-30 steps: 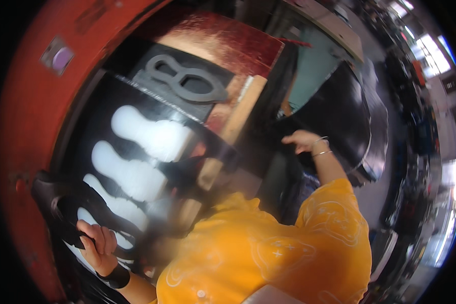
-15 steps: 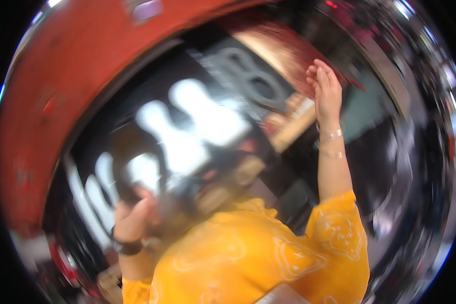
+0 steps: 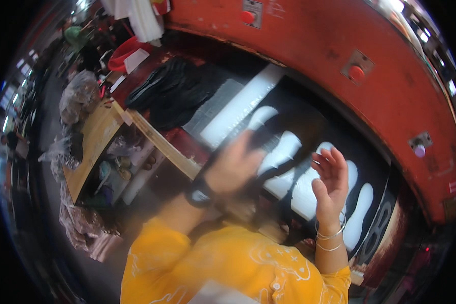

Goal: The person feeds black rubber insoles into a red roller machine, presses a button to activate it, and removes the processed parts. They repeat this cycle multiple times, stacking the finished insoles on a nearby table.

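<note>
My left hand (image 3: pixel 234 164), smeared by motion and with a black watch on its wrist, is over the near left part of a black sheet (image 3: pixel 309 93). It holds a dark, blurred, sole-shaped cutting die (image 3: pixel 309 125), a loop reaching from my fingers over the sheet. White sole-shaped areas (image 3: pixel 359 215) show through the black sheet, set in a row. My right hand (image 3: pixel 331 185), with thin bracelets, is raised above the sheet's near side, its fingers apart and slightly curled, holding nothing. What lies just under my left hand is hidden.
A red machine beam (image 3: pixel 309 38) with round buttons spans the far side. On the left are a dark crumpled material pile (image 3: pixel 169 88), a red container (image 3: pixel 126 53) and a wooden shelf table (image 3: pixel 93 147). A grey piece with holes (image 3: pixel 377 235) lies at the right.
My view has swung round, bringing the left bench and shelf into sight. My left hand has moved across the sheet with the dark die; my right hand is now over the sheet's near side.
</note>
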`<move>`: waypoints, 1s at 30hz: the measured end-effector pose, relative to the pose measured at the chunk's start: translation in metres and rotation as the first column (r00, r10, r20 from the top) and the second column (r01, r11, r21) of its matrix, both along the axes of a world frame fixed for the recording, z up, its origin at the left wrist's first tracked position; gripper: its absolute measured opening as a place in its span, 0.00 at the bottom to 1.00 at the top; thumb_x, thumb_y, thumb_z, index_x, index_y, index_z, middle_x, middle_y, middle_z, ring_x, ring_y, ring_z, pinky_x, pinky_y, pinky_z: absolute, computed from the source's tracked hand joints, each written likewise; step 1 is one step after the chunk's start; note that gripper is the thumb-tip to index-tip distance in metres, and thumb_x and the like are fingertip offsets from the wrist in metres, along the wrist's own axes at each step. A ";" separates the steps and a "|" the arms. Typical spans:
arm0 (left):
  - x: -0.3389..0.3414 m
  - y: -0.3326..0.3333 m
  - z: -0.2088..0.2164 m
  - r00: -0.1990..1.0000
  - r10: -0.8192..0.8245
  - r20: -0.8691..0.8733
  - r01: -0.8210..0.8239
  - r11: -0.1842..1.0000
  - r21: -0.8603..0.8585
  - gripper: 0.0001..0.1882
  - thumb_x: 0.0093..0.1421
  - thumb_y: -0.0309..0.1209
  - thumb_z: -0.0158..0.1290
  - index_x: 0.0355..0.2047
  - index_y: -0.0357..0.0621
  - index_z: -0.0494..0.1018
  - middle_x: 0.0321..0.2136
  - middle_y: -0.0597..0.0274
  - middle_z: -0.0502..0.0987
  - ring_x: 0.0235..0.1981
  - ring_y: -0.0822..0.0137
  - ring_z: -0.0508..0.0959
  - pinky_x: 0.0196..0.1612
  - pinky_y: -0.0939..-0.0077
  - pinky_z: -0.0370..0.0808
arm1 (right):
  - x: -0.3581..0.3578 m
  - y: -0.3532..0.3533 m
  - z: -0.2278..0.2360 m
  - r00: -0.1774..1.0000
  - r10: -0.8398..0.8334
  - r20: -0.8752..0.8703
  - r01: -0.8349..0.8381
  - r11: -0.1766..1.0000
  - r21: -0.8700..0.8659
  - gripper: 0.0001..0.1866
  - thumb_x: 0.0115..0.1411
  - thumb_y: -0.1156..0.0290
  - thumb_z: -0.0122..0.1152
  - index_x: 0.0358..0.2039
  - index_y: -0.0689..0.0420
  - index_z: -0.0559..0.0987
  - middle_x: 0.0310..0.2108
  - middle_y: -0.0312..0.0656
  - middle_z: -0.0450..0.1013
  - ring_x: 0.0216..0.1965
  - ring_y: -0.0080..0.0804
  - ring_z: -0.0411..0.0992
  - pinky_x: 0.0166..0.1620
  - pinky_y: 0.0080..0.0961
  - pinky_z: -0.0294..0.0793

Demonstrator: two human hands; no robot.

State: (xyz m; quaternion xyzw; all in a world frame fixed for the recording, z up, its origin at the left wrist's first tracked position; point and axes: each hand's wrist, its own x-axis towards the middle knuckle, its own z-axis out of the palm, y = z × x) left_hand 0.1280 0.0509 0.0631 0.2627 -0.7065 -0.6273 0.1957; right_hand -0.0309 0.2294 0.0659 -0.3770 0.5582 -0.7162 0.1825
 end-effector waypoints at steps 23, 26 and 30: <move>-0.069 -0.178 -0.048 0.994 -0.089 -0.065 0.001 0.597 -0.802 0.30 0.53 0.34 0.60 0.56 0.43 0.68 0.55 0.48 0.69 0.58 0.49 0.67 0.60 0.63 0.64 | -0.070 0.241 -0.084 0.602 -0.465 -0.649 0.779 0.167 0.604 0.23 0.60 0.72 0.56 0.56 0.62 0.68 0.55 0.50 0.67 0.57 0.42 0.65 0.59 0.32 0.62; -0.127 -0.114 -0.058 0.961 -0.223 0.163 0.246 0.419 -0.874 0.32 0.55 0.41 0.57 0.60 0.53 0.65 0.61 0.49 0.62 0.64 0.49 0.58 0.65 0.52 0.51 | -0.060 0.234 -0.091 0.557 -0.405 -0.725 0.826 0.188 0.531 0.24 0.60 0.69 0.56 0.57 0.62 0.67 0.55 0.55 0.66 0.57 0.51 0.63 0.61 0.38 0.59; -0.138 -0.086 -0.062 0.905 -0.111 0.410 0.424 0.307 -0.852 0.30 0.58 0.48 0.53 0.61 0.59 0.64 0.65 0.53 0.58 0.67 0.52 0.53 0.64 0.38 0.42 | -0.041 0.234 -0.080 0.507 -0.361 -0.783 0.862 0.191 0.470 0.24 0.60 0.68 0.57 0.56 0.63 0.69 0.54 0.55 0.66 0.57 0.51 0.63 0.60 0.39 0.60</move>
